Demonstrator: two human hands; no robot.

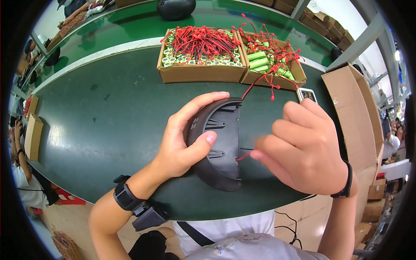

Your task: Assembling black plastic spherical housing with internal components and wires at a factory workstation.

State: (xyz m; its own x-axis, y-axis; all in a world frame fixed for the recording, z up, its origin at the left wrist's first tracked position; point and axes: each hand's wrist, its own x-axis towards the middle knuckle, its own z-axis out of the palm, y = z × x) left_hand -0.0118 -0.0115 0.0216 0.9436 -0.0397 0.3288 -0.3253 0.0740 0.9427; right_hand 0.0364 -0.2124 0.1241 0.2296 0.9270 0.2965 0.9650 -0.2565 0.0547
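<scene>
Left hand (177, 141) clasps a black half-moon shell (227, 138), ribbed inside; right hand (305, 149) pinches a red wire (243, 156)

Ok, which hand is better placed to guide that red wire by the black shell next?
Probably your right hand: it appears to hold the red wire, while your left hand grips the black shell.

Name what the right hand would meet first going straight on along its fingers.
Past the red wire, probably the straight edge of the black shell; depth is unclear, so the right hand might pass above.
</scene>
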